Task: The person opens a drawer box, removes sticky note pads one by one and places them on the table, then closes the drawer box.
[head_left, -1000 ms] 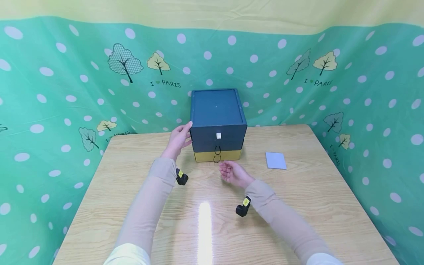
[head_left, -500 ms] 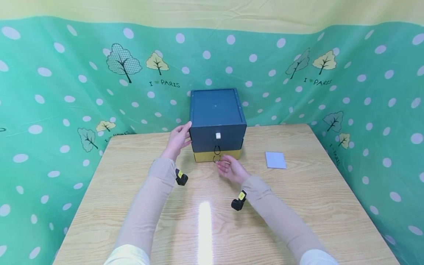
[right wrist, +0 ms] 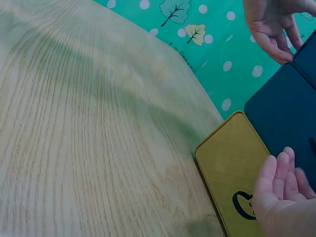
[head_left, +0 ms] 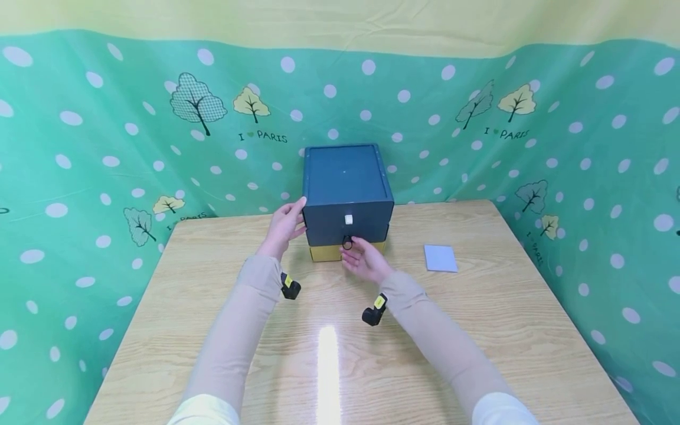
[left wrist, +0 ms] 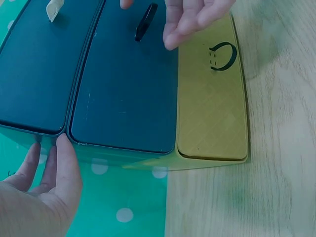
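Forward, 2 hands (head_left: 283, 229) (head_left: 366, 262) at the drawer unit (head_left: 346, 174), the right lower.

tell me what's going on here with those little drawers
A person is working at a stack of three drawers, two dark blue above one yellow, on a wood-grain table. The left hand touches the stack's left side. The right hand is at the black loop pull of the middle drawer, with no firm grip visible. All three drawers look closed. A flat, pale blue square lies to the right.
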A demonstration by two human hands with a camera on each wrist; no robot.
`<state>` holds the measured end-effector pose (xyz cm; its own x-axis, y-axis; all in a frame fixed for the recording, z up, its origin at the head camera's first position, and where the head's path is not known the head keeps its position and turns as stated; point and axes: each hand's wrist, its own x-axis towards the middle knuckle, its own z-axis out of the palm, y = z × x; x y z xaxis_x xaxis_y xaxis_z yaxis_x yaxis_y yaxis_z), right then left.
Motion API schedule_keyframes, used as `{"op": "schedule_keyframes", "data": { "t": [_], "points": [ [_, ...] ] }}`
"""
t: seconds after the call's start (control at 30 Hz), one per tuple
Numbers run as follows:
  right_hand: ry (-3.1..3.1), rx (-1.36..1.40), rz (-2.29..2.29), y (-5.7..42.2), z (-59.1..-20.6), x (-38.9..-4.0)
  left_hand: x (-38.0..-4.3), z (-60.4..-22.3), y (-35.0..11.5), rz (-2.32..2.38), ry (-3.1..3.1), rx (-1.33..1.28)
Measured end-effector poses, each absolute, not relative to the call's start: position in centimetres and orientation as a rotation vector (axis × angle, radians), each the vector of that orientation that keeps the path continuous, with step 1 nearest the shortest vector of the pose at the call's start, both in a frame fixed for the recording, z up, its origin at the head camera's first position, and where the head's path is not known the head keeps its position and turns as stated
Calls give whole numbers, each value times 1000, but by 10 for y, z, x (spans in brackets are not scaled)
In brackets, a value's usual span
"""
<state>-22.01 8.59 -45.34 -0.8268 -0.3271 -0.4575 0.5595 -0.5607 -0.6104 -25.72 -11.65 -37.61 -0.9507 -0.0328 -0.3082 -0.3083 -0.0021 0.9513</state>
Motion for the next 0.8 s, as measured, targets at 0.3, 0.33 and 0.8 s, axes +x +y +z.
{"op": "schedule_keyframes", "data": {
  "t": [0.3, 0.33, 0.8],
  "points": [
    [1096, 327, -2336, 85, -448, -221, -256, -376, -116, 2074, 2066, -353],
    [1099, 324, -2331, 85, -448, -221, -256, -376, -117, 2072, 2067, -352],
    [1133, 249, -2294, 89, -448, -221, -257, -379, -117, 2089, 2063, -357]
  ]
}}
